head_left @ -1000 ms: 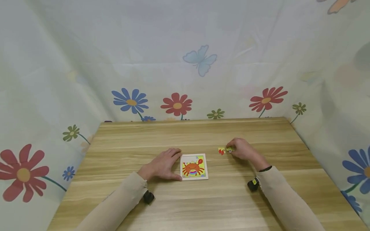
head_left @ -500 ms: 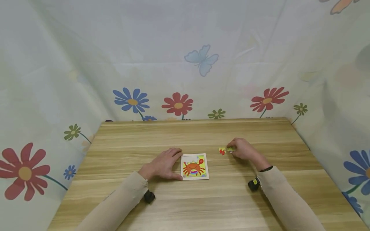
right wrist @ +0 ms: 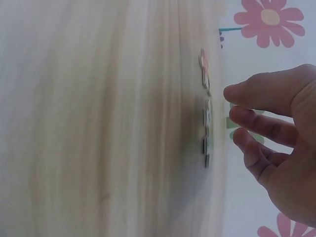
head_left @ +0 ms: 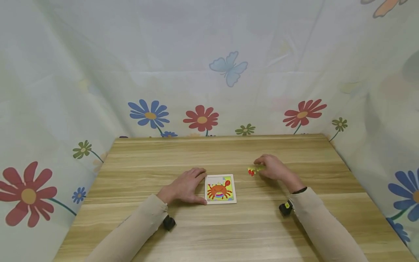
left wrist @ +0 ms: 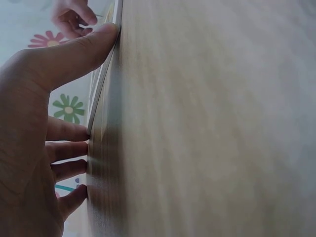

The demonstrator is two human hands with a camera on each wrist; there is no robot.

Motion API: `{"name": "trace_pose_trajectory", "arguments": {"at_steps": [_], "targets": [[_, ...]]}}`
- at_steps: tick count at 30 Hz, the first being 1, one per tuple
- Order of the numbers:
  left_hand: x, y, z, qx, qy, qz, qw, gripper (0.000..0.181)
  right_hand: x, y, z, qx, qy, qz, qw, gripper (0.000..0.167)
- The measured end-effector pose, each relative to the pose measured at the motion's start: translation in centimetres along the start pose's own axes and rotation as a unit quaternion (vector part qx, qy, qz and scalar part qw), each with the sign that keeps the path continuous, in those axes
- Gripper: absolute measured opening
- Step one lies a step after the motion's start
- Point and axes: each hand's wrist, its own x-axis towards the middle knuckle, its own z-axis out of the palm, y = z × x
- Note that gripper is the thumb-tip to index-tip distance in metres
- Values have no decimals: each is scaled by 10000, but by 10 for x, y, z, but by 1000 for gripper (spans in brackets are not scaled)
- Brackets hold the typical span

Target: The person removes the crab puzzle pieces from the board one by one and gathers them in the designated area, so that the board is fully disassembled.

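A square white-edged puzzle board [head_left: 234,189] with a red crab picture lies flat on the table. At its left side my left hand [head_left: 186,186] is spread, the thumb touching near the lower corner and a fingertip at the upper corner. The left wrist view shows that thumb [left wrist: 84,53] on the board's thin edge [left wrist: 101,84]. My right hand [head_left: 275,167] hovers over small yellow and red puzzle pieces [head_left: 251,171], partly covering them. In the right wrist view, a gap separates the loosely bent fingers of that hand [right wrist: 281,133] from the flat pieces [right wrist: 205,71].
The wooden table [head_left: 209,233] runs back to a pale curtain [head_left: 183,47] printed with flowers and a butterfly. Black wrist-worn devices show at both sleeves, the left one [head_left: 169,222] and the right one [head_left: 286,208] low over the table.
My right hand has shifted slightly left and its fingers have come off the green-yellow piece they were touching. My left hand stays against the board.
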Motion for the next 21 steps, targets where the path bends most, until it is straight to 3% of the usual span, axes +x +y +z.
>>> {"name": "trace_pose_trajectory", "arguments": {"at_steps": [11,21], "targets": [[0,0,0,-37,9,0,10000,110,9,-28,-2,259,-150,60,9995,34],[0,0,0,-9,4,-7,10000,110,17,-46,7,289,-327,-215,9988,34]]}}
